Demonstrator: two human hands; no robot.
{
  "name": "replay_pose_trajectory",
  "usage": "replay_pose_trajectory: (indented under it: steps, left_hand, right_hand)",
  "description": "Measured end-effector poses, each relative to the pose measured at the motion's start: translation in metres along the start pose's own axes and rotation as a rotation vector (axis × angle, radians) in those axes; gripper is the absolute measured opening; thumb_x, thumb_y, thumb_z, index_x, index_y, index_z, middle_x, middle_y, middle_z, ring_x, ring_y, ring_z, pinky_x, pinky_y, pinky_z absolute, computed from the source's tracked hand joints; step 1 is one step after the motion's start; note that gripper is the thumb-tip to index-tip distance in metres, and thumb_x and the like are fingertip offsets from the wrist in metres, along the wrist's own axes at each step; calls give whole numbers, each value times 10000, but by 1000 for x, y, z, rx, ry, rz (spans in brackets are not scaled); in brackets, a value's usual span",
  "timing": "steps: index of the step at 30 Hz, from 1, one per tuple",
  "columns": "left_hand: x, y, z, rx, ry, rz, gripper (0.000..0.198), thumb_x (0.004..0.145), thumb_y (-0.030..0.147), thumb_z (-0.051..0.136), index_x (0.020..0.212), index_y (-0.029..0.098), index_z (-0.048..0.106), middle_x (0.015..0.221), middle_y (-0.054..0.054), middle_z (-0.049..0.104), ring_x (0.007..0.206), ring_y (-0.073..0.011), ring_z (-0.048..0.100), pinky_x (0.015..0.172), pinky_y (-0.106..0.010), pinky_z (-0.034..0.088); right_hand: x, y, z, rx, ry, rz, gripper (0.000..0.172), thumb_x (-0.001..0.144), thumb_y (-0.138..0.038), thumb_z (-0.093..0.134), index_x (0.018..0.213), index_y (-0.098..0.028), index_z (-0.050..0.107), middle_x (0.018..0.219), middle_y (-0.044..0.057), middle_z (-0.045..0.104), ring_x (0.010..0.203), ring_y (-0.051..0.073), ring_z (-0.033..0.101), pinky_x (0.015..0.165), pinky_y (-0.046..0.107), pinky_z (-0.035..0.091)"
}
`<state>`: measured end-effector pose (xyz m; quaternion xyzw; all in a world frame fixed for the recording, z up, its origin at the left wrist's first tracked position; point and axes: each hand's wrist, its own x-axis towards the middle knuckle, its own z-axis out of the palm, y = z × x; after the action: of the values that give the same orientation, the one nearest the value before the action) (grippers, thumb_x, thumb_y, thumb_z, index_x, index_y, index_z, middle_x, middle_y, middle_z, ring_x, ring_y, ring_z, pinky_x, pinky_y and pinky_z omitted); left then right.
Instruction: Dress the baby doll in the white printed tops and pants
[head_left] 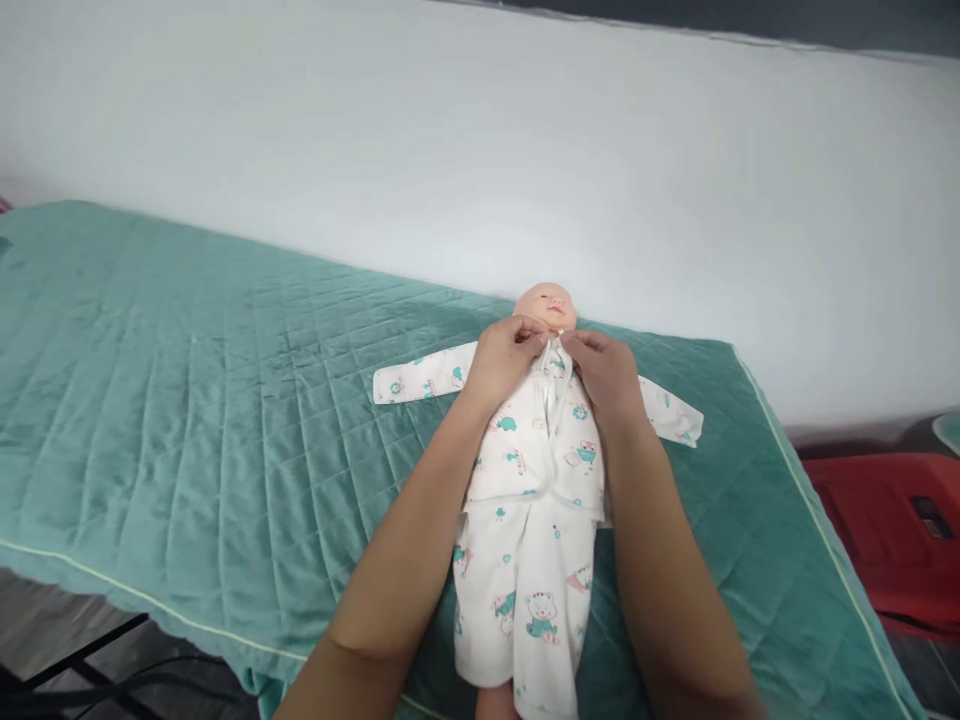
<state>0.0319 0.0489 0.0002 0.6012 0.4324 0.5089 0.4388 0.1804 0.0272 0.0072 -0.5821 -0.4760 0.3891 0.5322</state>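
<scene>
A baby doll (546, 300) lies face up, its head toward the wall. It wears a white printed jacket (517, 455) and matching trousers (487, 600). At the doll's neck, my left hand (506, 350) pinches the jacket's collar edge from the left side. Opposite it, my right hand (606, 370) pinches the other collar edge, close to a small white fastening. Below the collar the jacket front hangs partly apart, with white ties or edging along it. Both sleeves stretch out sideways, and one bare foot end shows beneath a trouser leg.
A green quilted cover (225, 420) spreads over the table under the doll. The white wall (450, 150) rises directly behind. On the floor at right sits a red plastic object (892, 530). Dark metal legs (82, 655) and cables show at lower left.
</scene>
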Motion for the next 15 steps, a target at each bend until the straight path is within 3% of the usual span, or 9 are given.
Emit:
replay_pose_trajectory:
  steps: [4,10,15]
  left_hand:
    - [2,-4,-1,18,-10,7,78,830,198,647,855,173,716,944,-47,757,863,-153,662,813,-264,490]
    - [3,-9,0,16,12,12,93,844,202,634,884,159,706,908,-46,742,832,-149,651,806,-274,487]
    - [3,-10,0,-23,22,23,64,845,200,639,833,159,686,883,-43,736,830,-149,653,821,-281,487]
  right_hand:
    - [3,1,-1,54,-92,-35,302,729,-454,743,863,-185,775,702,4,667,621,132,540,610,282,436]
    - [3,-6,2,110,-186,-58,269,734,-414,763,883,-190,775,722,4,675,636,121,553,637,276,460]
    - [4,-3,3,-23,-142,-113,188,776,-362,722,809,-184,771,645,-16,623,612,114,526,638,273,435]
